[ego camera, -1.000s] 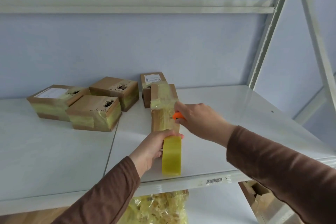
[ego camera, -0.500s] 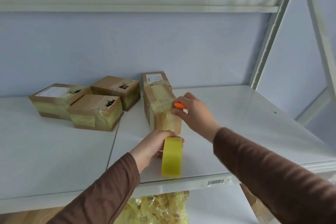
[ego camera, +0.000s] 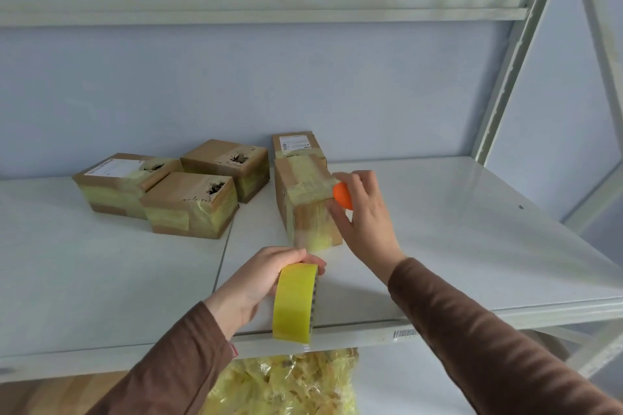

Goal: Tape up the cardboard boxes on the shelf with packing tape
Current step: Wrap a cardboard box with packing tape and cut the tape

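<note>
On the shelf, box labels are too small to read; left hand fingers curl around the yellow tape roll, right hand fingers, loosely spread, hold an orange thing against the box.

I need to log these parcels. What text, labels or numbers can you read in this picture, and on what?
No text is legible.
White label on the back box: print and barcode too small.
White label on the far-left box: blurred.
Barcode sticker on the shelf edge: unreadable.
Markings on the tape roll rim: too small.
</note>
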Tool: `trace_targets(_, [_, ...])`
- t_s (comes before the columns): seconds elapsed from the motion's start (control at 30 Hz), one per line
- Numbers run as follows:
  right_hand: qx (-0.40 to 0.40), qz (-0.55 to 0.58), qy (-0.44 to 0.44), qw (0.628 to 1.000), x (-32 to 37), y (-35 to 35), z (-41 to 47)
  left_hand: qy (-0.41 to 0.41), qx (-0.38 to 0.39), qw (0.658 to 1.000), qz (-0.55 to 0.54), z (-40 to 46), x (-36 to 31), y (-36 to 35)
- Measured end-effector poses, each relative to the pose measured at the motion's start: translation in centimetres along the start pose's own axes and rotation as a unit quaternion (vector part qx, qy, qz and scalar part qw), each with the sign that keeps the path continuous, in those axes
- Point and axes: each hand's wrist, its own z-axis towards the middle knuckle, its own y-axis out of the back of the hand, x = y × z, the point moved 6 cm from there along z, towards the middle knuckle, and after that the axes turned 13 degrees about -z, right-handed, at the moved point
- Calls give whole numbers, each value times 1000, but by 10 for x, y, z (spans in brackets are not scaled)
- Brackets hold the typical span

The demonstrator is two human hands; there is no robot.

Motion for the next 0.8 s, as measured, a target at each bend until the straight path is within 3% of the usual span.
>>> trace_targets(0.07, [-17, 115, -36, 993, 14, 8, -5, -48, -1, 999, -12, -9, -10, 9])
trace_targets(0.17, [97, 270, -78, 955, 39, -2, -12, -113, 10, 993, 39, -29, -28, 24])
trace_targets(0.27, [184, 321, -90, 924, 58, -11, -13, -153, 36, 978, 139, -48, -40, 35])
trace_targets(0.4, [275, 388, -133, 870, 83, -23, -18, -145, 38, 972, 179, -60, -40, 51])
trace_targets(0.53, [331, 299, -33, 894, 122, -39, -30, -137, 29, 969, 204, -65, -38, 67])
trace_targets(0.67, [290, 282, -18, 915, 143, -59, -33, -112, -12, 961, 254, -69, -35, 92])
trace_targets(0.73, [256, 280, -48, 924, 148, -72, -35, -112, -50, 940, 319, -70, -38, 110])
trace_targets(0.8, [227, 285, -90, 927, 153, -90, -39, -126, -86, 889, 431, -69, -44, 129])
